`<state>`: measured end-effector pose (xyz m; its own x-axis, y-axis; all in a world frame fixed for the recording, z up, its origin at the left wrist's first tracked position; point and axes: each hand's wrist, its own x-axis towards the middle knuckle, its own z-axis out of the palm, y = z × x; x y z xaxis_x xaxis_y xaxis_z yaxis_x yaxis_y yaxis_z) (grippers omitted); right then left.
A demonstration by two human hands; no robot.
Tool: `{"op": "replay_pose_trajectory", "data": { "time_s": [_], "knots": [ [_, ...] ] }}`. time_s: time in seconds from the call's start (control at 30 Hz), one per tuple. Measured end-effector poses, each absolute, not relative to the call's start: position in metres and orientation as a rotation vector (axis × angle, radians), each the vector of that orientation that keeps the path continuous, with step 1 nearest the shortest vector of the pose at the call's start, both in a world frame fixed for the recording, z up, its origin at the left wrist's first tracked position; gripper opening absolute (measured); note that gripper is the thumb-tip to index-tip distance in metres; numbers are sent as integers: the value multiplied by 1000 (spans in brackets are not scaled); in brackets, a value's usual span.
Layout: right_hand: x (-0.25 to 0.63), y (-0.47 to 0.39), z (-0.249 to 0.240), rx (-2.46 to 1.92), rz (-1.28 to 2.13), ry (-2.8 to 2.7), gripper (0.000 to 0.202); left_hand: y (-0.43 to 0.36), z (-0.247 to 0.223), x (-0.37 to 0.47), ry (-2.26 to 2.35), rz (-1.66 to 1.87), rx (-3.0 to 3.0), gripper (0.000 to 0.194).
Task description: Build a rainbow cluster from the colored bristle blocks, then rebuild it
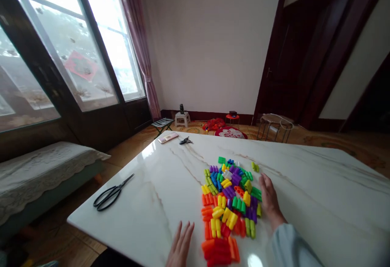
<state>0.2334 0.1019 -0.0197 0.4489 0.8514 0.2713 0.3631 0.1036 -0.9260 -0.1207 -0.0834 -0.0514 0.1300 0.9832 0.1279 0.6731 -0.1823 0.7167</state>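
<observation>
Left hand (179, 248), fingers slightly spread, and right hand (270, 202), fingers together, flank gathered but colour-mixed, glossy plastic tube-shaped blocks (232, 220) at eight and three o'clock.

Two hands (181, 246) (270, 200), dozens of plastic blocks (227, 215), one scissors (110, 196), one phone (168, 138), one key bunch (185, 141)

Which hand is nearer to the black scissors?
Left. The left hand is between the scissors and the colored blocks, closer to the wearer; the right hand is on the blocks' far side from the scissors.
</observation>
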Motion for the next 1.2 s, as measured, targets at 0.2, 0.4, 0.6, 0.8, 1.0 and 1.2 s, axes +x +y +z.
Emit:
{"op": "replay_pose_trajectory", "data": {
  "time_s": [0.2, 0.4, 0.6, 0.8, 1.0, 1.2],
  "knots": [
    [237, 49, -22, -1474, 652, -1137, 77, -63, -28, -76, 1472, 668, 2089, 113],
    [214, -9, -20, -1431, 709, -1122, 73, -35, -7, -39, 1588, 671, 2116, 116],
    [194, -37, -32, -1474, 565, -1335, 77, -2, -6, -46, 1491, 979, 2096, 82],
    [152, -57, -38, -1664, -2, -1793, 87, 0, -6, -51, 1488, 1120, 2055, 56],
    [136, -59, -42, -1766, -319, -1919, 81, 1, -9, -48, 1465, 1185, 2040, 55],
    [150, -54, -55, -1725, -373, -1962, 77, -3, 1, -50, 1449, 1164, 2005, 45]
  ]
}}
